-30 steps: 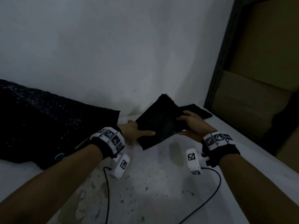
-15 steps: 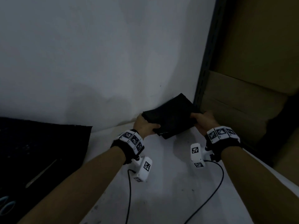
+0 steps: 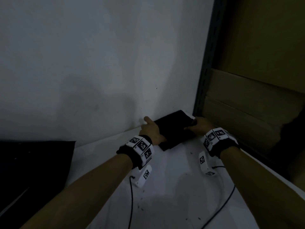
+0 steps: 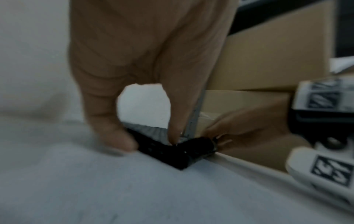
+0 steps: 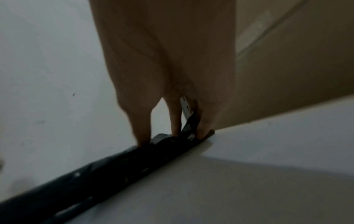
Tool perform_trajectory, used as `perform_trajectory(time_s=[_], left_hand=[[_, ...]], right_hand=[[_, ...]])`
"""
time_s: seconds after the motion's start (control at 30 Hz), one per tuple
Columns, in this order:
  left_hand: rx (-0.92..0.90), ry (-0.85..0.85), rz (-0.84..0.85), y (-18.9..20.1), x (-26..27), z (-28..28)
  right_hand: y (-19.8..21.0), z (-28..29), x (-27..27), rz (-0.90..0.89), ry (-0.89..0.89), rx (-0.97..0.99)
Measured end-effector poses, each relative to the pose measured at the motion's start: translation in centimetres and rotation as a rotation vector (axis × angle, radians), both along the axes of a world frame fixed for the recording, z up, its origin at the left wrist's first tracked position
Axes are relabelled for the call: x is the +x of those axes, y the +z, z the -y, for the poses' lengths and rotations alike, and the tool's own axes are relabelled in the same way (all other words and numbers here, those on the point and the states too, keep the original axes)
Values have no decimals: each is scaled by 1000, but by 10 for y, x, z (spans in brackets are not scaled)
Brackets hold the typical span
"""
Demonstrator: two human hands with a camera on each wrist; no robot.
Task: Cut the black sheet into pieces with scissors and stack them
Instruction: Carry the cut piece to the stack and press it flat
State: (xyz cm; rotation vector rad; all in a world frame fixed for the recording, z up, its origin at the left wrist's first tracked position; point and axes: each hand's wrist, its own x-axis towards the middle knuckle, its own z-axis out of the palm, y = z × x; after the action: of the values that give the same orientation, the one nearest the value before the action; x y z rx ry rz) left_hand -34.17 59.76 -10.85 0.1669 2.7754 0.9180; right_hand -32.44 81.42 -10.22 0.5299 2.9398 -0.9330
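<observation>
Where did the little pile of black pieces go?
In the head view, the pile of black pieces lies on the white table, in the far corner by the wall, between the left hand and right hand.

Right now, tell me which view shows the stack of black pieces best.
The head view: the whole stack of black pieces lies between both hands in the corner. The left wrist view shows one blurred corner, the right wrist view only its near edge.
</observation>
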Motion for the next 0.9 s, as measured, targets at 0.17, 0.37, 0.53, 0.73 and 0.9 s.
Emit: perform_trajectory(time_s=[0.17,0.37,0.53,0.73,0.9], left_hand=[[-271,-321,-160,7,15,0],[-368,-361,-90,4,8,21],[-358,-361,-126,10,2,33],[-393,-374,-109,2,1,34],[-373,-306,-79,6,3,39]], right_hand=[[2,10,5,16,76,91],[-1,25,7,52,167,153],[-1,19,3,-12,115,103],[-3,22,8,42,124,155],[-2,23,14,130,112,344]])
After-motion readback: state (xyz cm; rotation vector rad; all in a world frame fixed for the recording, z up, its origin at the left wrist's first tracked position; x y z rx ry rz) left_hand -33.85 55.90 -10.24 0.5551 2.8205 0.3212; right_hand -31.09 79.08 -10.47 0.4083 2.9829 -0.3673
